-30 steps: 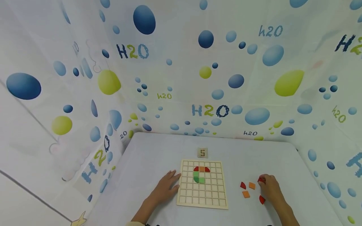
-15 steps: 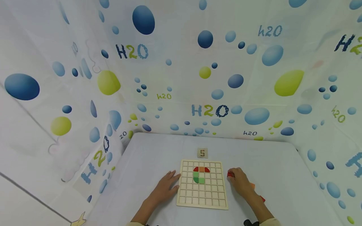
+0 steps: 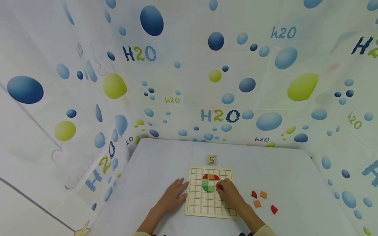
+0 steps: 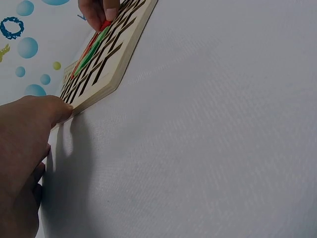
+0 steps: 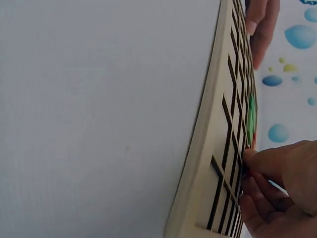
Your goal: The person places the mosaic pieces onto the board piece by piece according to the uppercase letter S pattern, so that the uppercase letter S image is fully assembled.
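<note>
A square wooden board (image 3: pixel 200 208) with a raised grid lies on the white table. My left hand (image 3: pixel 172 197) rests at its left edge, fingers spread and fairly straight; in the left wrist view the thumb (image 4: pixel 62 110) touches the board's edge. Over the board, my right hand (image 3: pixel 231 196) pinches a red quarter-circle tile (image 3: pixel 218 187) just right of a light green square tile (image 3: pixel 211 189). Its fingertips hide part of the red tile. In the grid also sit an orange square (image 3: pixel 211 177) between two red quarter-circles (image 3: pixel 205 177), another light green square (image 3: pixel 205 182) and a green quarter-circle (image 3: pixel 204 188).
Right of the board lie two orange squares (image 3: pixel 263 195) and two red quarter-circles (image 3: pixel 274 209). Behind the board is a small card (image 3: pixel 211 160) with a brown figure like an S or 5 on a grid. A printed curtain (image 3: pixel 189 78) hangs around the table (image 3: pixel 165 154).
My right hand has carried the red quarter-circle tile leftward from the loose tiles at the right to the board. The left hand has stayed at the board's left edge.
</note>
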`<state>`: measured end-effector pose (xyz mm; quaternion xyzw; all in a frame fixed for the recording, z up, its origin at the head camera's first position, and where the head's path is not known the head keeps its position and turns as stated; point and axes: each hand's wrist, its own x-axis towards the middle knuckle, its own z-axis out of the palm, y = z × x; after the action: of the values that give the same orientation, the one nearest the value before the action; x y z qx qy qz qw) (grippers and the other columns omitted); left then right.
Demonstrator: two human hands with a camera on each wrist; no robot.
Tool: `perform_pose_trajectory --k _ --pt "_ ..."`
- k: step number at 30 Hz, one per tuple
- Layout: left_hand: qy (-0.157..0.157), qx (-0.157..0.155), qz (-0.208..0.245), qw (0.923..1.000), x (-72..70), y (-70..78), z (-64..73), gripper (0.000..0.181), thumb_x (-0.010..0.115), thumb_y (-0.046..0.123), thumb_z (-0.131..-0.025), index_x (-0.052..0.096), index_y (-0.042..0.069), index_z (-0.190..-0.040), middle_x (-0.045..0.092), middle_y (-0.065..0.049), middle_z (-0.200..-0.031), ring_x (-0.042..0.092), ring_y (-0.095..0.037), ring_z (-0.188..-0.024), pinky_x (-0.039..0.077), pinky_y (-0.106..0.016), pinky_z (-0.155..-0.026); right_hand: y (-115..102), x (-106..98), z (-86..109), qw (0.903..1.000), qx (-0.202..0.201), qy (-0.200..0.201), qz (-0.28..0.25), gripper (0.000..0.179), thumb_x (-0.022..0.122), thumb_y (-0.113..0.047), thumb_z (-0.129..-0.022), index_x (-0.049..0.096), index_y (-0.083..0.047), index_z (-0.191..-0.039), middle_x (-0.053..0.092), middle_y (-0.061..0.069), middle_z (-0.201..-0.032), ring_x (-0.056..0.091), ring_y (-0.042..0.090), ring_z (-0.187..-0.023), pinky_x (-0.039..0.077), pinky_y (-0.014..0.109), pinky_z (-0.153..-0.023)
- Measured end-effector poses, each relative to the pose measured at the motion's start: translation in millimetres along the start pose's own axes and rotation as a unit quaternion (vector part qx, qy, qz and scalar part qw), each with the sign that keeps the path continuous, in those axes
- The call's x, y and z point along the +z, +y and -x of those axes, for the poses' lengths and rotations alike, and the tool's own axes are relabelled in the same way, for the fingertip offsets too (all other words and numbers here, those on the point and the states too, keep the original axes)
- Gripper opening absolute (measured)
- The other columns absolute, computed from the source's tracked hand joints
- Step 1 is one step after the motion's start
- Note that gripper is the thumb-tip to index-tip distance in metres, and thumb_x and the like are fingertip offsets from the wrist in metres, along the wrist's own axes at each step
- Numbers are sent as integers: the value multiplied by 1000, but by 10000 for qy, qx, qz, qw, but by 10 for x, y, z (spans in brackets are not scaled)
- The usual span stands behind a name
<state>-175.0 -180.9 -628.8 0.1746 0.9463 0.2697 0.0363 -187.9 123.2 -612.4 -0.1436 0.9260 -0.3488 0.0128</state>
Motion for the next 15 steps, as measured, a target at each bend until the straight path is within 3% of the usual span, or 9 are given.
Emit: perform_pose_trajectory --k 10,15 --pt "-15 12 -87 10000 10 -8 -5 54 62 34 -105 54 17 -155 43 -16 -166 36 -42 -155 34 -62 -124 -44 57 27 9998 -48 -50 176 21 77 -4 -94 75 -1 -115 62 2 -99 54 12 -89 55 28 -76" --pt "3 61 -22 10000 3 -1 -7 54 63 33 -104 54 15 -155 44 -18 -165 37 -44 -154 34 -64 -124 -34 53 52 10000 0 21 -47 8 76 -3 -95 72 -6 -101 57 -2 -93 49 12 -83 49 22 -68"
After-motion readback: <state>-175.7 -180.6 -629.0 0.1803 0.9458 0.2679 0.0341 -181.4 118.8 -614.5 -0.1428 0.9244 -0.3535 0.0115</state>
